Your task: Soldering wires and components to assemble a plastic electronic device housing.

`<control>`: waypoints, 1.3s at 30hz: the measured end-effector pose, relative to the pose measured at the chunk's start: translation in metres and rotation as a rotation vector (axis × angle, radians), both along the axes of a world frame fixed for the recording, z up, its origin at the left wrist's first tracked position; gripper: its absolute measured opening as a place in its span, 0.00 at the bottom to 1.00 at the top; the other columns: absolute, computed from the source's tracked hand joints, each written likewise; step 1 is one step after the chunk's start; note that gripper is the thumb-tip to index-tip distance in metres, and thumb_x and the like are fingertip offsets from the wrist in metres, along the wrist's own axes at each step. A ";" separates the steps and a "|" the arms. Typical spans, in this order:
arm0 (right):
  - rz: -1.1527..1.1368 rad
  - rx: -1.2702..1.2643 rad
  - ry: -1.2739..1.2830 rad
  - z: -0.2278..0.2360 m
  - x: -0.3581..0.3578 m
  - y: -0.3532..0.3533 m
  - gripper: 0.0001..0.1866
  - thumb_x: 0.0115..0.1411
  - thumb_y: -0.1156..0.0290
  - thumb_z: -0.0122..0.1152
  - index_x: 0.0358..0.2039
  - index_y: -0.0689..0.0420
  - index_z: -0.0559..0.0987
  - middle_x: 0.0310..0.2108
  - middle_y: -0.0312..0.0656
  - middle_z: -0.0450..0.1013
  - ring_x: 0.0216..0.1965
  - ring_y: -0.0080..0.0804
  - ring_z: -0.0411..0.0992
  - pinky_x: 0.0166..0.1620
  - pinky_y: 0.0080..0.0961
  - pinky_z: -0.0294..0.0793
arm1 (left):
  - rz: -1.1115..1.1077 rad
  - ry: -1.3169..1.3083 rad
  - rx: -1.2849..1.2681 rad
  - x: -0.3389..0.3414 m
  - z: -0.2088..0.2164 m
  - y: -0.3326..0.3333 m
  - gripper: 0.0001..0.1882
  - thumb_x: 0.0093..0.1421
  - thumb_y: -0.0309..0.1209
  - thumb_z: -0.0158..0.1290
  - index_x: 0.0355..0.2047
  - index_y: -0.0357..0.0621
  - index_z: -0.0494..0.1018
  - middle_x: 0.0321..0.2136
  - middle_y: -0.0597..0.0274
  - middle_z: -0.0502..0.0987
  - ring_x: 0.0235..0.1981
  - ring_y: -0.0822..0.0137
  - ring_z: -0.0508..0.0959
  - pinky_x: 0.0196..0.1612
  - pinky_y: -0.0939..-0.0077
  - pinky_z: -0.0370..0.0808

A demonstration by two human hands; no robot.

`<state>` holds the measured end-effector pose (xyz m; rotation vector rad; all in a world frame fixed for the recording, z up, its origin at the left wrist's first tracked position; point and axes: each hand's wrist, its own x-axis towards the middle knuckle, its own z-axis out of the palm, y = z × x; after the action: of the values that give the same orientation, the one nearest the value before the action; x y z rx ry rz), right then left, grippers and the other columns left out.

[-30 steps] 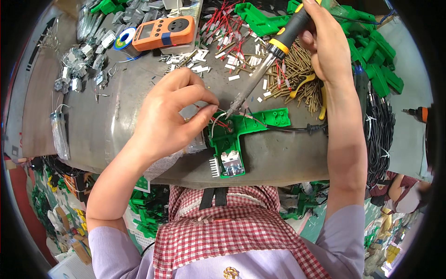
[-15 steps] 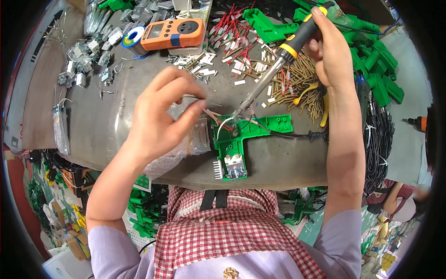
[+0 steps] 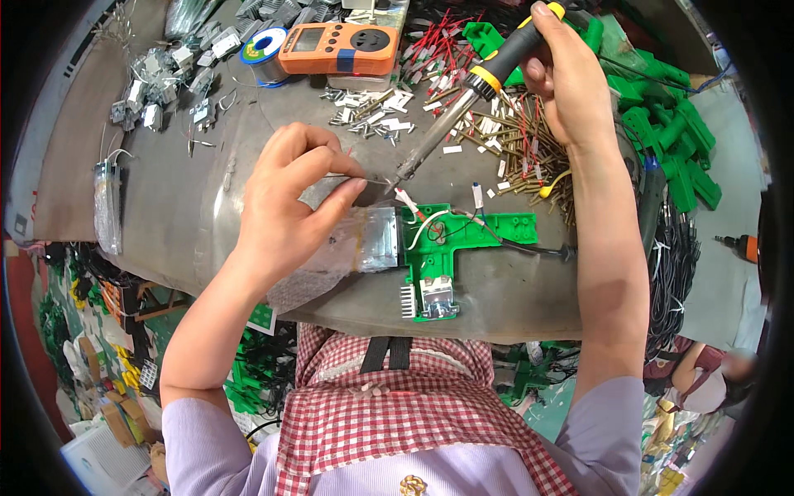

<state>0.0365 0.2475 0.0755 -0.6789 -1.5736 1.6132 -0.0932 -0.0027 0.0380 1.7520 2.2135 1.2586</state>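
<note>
My right hand grips the black and yellow handle of a soldering iron, which slants down to the left. My left hand is closed in a pinch on a thin solder wire, whose end meets or nearly meets the iron's tip. Just below the tip lies an open green plastic housing shaped like a drill body. Inside it are white, red and black wires and a metal-and-white switch part. A silver metal block in clear wrap touches its left side.
An orange meter and a solder spool stand at the back. Brass rods, red wires and small white pieces are strewn behind the housing. Green housings pile up at right, above black cables. Switch parts lie far left.
The iron's tip has moved off the wires in the green housing, up and left to the end of the solder wire. The whole view has shifted slightly.
</note>
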 end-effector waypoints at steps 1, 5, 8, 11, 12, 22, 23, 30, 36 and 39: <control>0.030 0.008 0.001 0.000 0.000 0.002 0.12 0.63 0.58 0.54 0.28 0.51 0.69 0.20 0.28 0.63 0.16 0.12 0.56 0.18 0.10 0.52 | -0.005 0.002 0.005 -0.001 -0.001 0.000 0.08 0.45 0.23 0.62 0.28 0.42 0.76 0.31 0.60 0.71 0.37 0.59 0.72 0.40 0.67 0.69; 0.098 0.029 -0.018 -0.001 0.001 0.007 0.16 0.64 0.57 0.53 0.26 0.55 0.71 0.14 0.29 0.59 0.15 0.13 0.50 0.19 0.15 0.46 | -0.029 0.004 0.029 -0.003 -0.004 0.003 0.08 0.45 0.23 0.61 0.28 0.42 0.76 0.31 0.59 0.71 0.36 0.58 0.72 0.39 0.66 0.69; 0.083 0.043 -0.030 -0.002 0.002 0.010 0.16 0.65 0.57 0.52 0.27 0.55 0.71 0.14 0.28 0.59 0.15 0.13 0.49 0.19 0.15 0.46 | -0.034 0.015 0.040 -0.003 -0.005 0.004 0.08 0.45 0.23 0.61 0.28 0.42 0.76 0.31 0.59 0.71 0.36 0.58 0.72 0.39 0.67 0.69; 0.077 0.035 -0.036 -0.001 0.003 0.011 0.16 0.65 0.57 0.52 0.27 0.55 0.71 0.14 0.28 0.59 0.15 0.13 0.49 0.19 0.14 0.46 | -0.028 0.019 0.029 -0.004 -0.005 0.005 0.08 0.45 0.20 0.60 0.28 0.38 0.76 0.31 0.60 0.70 0.35 0.63 0.72 0.39 0.72 0.70; 0.079 0.034 -0.035 0.000 0.004 0.011 0.16 0.65 0.57 0.52 0.27 0.55 0.71 0.14 0.28 0.59 0.15 0.13 0.49 0.19 0.14 0.46 | -0.026 0.017 0.031 -0.004 -0.004 0.005 0.08 0.45 0.20 0.60 0.28 0.38 0.76 0.31 0.60 0.70 0.35 0.63 0.72 0.39 0.72 0.70; 0.080 0.042 -0.020 -0.002 0.003 0.012 0.15 0.65 0.58 0.53 0.26 0.55 0.71 0.14 0.29 0.59 0.15 0.13 0.49 0.19 0.14 0.47 | -0.047 0.050 0.046 -0.002 -0.004 0.007 0.08 0.45 0.20 0.60 0.28 0.40 0.76 0.31 0.59 0.71 0.36 0.60 0.72 0.40 0.70 0.69; 0.095 0.037 -0.021 -0.002 0.004 0.012 0.15 0.65 0.58 0.53 0.27 0.55 0.71 0.14 0.29 0.59 0.15 0.13 0.49 0.19 0.14 0.47 | -0.049 0.058 0.037 -0.002 -0.004 0.007 0.08 0.46 0.20 0.59 0.28 0.40 0.75 0.31 0.59 0.71 0.36 0.60 0.72 0.40 0.70 0.69; 0.032 0.003 -0.023 0.001 0.007 0.008 0.14 0.64 0.58 0.53 0.28 0.54 0.71 0.15 0.28 0.60 0.16 0.12 0.53 0.19 0.12 0.48 | -0.040 -0.075 0.075 0.000 -0.012 0.002 0.05 0.49 0.20 0.57 0.29 0.38 0.75 0.32 0.59 0.71 0.36 0.62 0.73 0.41 0.70 0.69; 0.014 -0.028 0.157 0.005 0.052 -0.006 0.14 0.65 0.59 0.52 0.29 0.56 0.72 0.16 0.31 0.61 0.17 0.14 0.57 0.19 0.12 0.51 | 0.069 0.046 0.154 0.012 -0.007 -0.019 0.07 0.46 0.22 0.60 0.28 0.43 0.76 0.30 0.60 0.71 0.33 0.59 0.71 0.37 0.68 0.68; -0.141 -0.130 0.171 -0.004 0.086 -0.018 0.14 0.65 0.60 0.52 0.31 0.58 0.74 0.16 0.31 0.62 0.17 0.15 0.56 0.19 0.14 0.52 | -0.072 -0.074 -0.012 0.037 -0.009 -0.038 0.09 0.43 0.23 0.63 0.26 0.45 0.77 0.27 0.63 0.70 0.31 0.62 0.71 0.35 0.69 0.68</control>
<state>0.1222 0.2297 0.0710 -0.6845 -1.2795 1.6326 -0.0558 -0.0411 0.0294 1.7338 2.0946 1.2710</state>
